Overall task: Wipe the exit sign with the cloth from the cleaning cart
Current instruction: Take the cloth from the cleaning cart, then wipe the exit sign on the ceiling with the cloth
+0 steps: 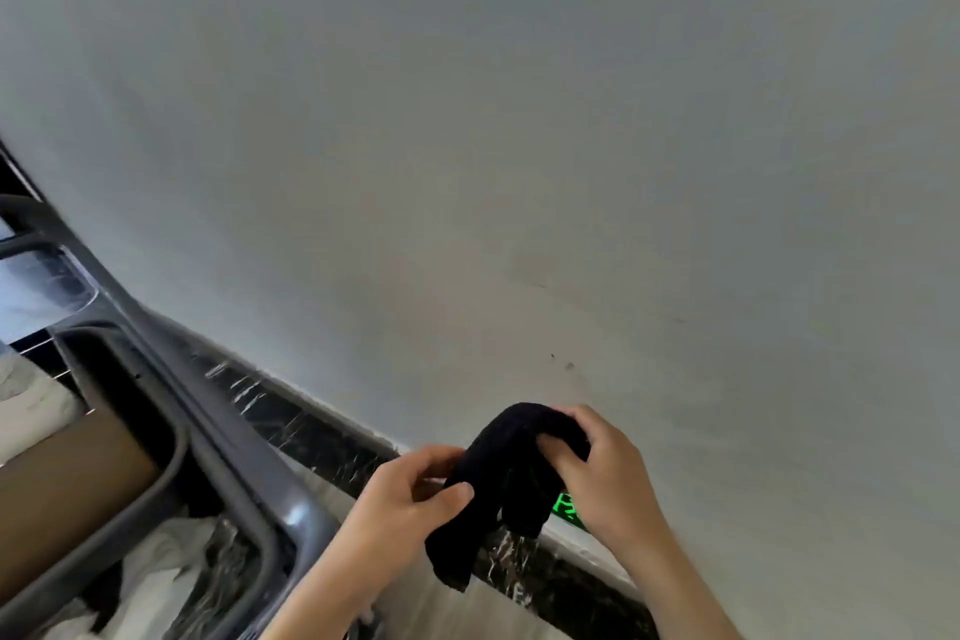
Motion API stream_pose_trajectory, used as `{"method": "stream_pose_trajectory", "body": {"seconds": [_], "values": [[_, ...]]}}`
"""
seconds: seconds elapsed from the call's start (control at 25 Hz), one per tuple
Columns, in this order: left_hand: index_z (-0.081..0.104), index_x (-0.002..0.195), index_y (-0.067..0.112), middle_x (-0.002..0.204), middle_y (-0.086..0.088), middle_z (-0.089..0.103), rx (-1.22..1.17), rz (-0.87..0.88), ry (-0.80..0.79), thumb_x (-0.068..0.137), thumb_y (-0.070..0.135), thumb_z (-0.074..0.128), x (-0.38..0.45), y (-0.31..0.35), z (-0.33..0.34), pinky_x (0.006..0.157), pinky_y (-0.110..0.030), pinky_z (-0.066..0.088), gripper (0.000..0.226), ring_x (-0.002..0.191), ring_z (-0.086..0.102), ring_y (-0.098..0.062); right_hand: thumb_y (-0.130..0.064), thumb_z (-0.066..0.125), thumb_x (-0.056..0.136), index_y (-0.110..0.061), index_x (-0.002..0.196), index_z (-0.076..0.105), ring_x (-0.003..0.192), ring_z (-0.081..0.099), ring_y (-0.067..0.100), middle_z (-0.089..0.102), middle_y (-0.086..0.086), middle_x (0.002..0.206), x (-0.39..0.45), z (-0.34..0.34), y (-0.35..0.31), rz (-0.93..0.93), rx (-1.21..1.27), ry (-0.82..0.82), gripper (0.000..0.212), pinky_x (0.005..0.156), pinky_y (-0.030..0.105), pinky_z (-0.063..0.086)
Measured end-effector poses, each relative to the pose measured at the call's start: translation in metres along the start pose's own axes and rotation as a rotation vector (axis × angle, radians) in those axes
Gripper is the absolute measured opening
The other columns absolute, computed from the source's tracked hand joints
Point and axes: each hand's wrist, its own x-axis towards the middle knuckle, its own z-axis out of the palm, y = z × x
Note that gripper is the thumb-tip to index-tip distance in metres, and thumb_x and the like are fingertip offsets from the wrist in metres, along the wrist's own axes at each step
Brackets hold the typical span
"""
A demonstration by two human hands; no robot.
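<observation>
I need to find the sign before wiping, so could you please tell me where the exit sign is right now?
In the head view, the exit sign glows green low on the wall at lower right, mostly hidden behind the dark cloth and the right hand.

Exit sign (566, 508) mostly hidden behind cloth (498, 478); cart (218, 437) cropped left.

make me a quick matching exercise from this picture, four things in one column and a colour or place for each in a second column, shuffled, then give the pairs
Things:
1. cloth
2. exit sign
3. cleaning cart
4. skirting strip

Descriptions:
A. grey frame at the left of the view
B. glowing green, low on the wall, partly hidden
C. black with white veins, along the foot of the wall
D. dark, held between the left hand and the right hand

Pairs: 1-D, 2-B, 3-A, 4-C
</observation>
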Motion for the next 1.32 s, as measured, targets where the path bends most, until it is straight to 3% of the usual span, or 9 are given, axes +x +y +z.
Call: {"method": "stream_pose_trajectory", "body": {"seconds": [0.16, 0.32, 0.52, 0.72, 0.88, 1.0, 1.08, 1.2, 1.32], "values": [[0.081, 0.098, 0.024, 0.094, -0.006, 0.081, -0.099, -0.042, -0.03, 0.097, 0.011, 0.07, 0.005, 0.017, 0.064, 0.075, -0.029, 0.061, 0.017, 0.089, 0.078, -0.021, -0.033, 0.062, 0.088, -0.043, 0.091, 0.066, 0.086, 0.064, -0.007, 0.069, -0.03, 0.089, -0.041, -0.051, 0.036, 0.166, 0.129, 0.147, 0.011, 0.072, 0.013, 0.048], [0.08, 0.1, 0.018, 0.095, -0.009, 0.081, -0.251, -0.066, -0.034, 0.097, 0.017, 0.07, 0.004, 0.033, 0.118, 0.076, -0.036, 0.061, 0.011, 0.091, 0.078, -0.026, -0.033, 0.056, 0.094, -0.037, 0.097, 0.072, 0.094, 0.07, 0.008, 0.075, -0.011, 0.098, -0.071, -0.069, 0.058, 0.336, 0.483, 0.118, 0.016, 0.08, 0.035, 0.058], [0.075, 0.103, 0.017, 0.091, -0.001, 0.081, -0.152, -0.029, -0.022, 0.096, 0.022, 0.072, 0.007, 0.033, 0.165, 0.071, -0.022, 0.056, 0.009, 0.086, 0.077, -0.015, -0.034, 0.057, 0.094, -0.021, 0.114, 0.069, 0.099, 0.071, 0.018, 0.075, 0.003, 0.109, -0.084, -0.077, 0.077, 0.42, 0.822, 0.132, 0.026, 0.073, 0.033, 0.059], [0.081, 0.089, 0.023, 0.088, -0.001, 0.081, -0.112, -0.042, -0.061, 0.095, 0.02, 0.073, 0.027, 0.024, 0.17, 0.063, -0.013, 0.056, 0.011, 0.083, 0.077, -0.014, -0.046, 0.074, 0.076, -0.024, 0.123, 0.061, 0.107, 0.068, 0.019, 0.072, 0.0, 0.116, -0.082, -0.072, 0.099, 0.392, 0.843, 0.123, 0.053, 0.09, 0.041, 0.056], [0.083, 0.089, 0.026, 0.092, -0.007, 0.082, -0.109, -0.124, -0.132, 0.103, 0.026, 0.061, 0.054, 0.001, 0.177, 0.072, -0.032, 0.061, 0.027, 0.088, 0.078, -0.027, -0.037, 0.082, 0.069, -0.032, 0.125, 0.058, 0.112, 0.065, 0.017, 0.07, -0.005, 0.118, -0.069, -0.057, 0.134, 0.388, 0.735, 0.17, 0.061, 0.097, 0.047, 0.052], [0.083, 0.094, 0.013, 0.093, -0.012, 0.081, -0.188, -0.212, -0.112, 0.104, 0.04, 0.05, 0.085, -0.04, 0.189, 0.07, -0.036, 0.064, 0.044, 0.089, 0.079, -0.03, -0.036, 0.082, 0.063, -0.032, 0.122, 0.059, 0.106, 0.067, 0.013, 0.073, -0.009, 0.111, -0.05, -0.038, 0.181, 0.411, 0.679, 0.2, 0.064, 0.094, 0.044, 0.054], [0.081, 0.102, 0.009, 0.094, -0.011, 0.081, -0.196, -0.24, -0.107, 0.095, 0.052, 0.049, 0.108, -0.074, 0.198, 0.071, -0.036, 0.064, 0.054, 0.09, 0.078, -0.028, -0.033, 0.08, 0.063, -0.037, 0.114, 0.062, 0.099, 0.069, 0.008, 0.074, -0.012, 0.103, -0.035, -0.018, 0.221, 0.425, 0.649, 0.247, 0.054, 0.084, 0.033, 0.058], [0.083, 0.098, 0.015, 0.092, -0.006, 0.081, -0.149, -0.216, -0.114, 0.085, 0.058, 0.048, 0.143, -0.127, 0.212, 0.066, -0.03, 0.062, 0.056, 0.085, 0.078, -0.024, -0.031, 0.078, 0.065, -0.045, 0.1, 0.065, 0.093, 0.07, 0.005, 0.075, -0.014, 0.099, -0.015, 0.013, 0.285, 0.439, 0.633, 0.322, 0.041, 0.076, 0.027, 0.056], [0.082, 0.087, 0.031, 0.09, 0.009, 0.08, 0.008, -0.064, -0.067, 0.1, 0.049, 0.048, 0.187, -0.181, 0.224, 0.071, -0.027, 0.059, 0.04, 0.081, 0.076, -0.009, -0.037, 0.081, 0.06, -0.043, 0.104, 0.065, 0.095, 0.07, 0.007, 0.074, -0.013, 0.102, 0.004, 0.04, 0.35, 0.455, 0.663, 0.374, 0.047, 0.081, 0.034, 0.056]]}}
